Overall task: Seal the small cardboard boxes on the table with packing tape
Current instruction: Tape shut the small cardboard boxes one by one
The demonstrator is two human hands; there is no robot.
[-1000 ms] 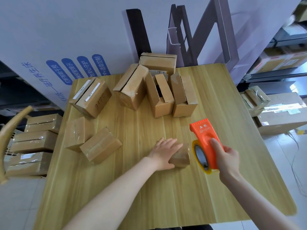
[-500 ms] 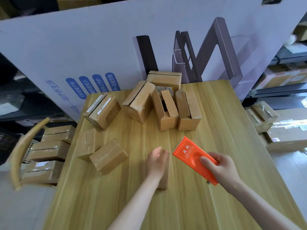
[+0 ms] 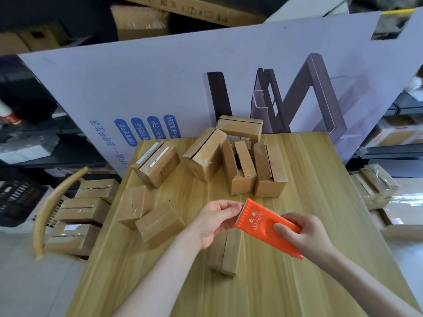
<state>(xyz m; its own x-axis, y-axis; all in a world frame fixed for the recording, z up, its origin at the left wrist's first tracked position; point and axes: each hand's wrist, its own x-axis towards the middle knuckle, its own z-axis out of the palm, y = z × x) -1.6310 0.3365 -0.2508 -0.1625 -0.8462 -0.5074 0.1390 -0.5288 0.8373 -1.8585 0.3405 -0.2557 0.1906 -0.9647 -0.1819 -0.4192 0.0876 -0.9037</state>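
Small cardboard box (image 3: pixel 225 255): lies flat on the counter (image 3: pixel 320 202), midway between the left and right edges and nearer the near edge than the far one. It sits directly under both hands and neither touches it.
Box handling (our judgement): light, with thin corrugated walls. We expect it to be stiff along the edges, with flaps that give under pressure. The matte surface is not slippery in the fingers, but we expect it to slide on the smooth wood if tape is dragged across it unbraced.
Where to hold: we would lay a flat palm on one end of the top, or clamp the two long sides, keeping the seam free.
Tape dispenser (image 3: pixel 267 227): orange, rigid plastic, held above the box with its toothed edge pointing left.
Right grip (image 3: pixel 304 234): clenched round the dispenser's rear end, thumb on the top face.
Left grip (image 3: pixel 215 221): thumb and fingertips pinched at the toothed edge. The tape is not visible, so we cannot tell whether its free end is caught.
Tape handling (judgement): thin and sticky, and it folds onto itself. Keep it taut and keep fingertips off the teeth.
Taped boxes (image 3: pixel 160 220): two glossy ones lie near the left edge.
Open boxes (image 3: pixel 239 170): clustered along the far edge, several with flaps up.
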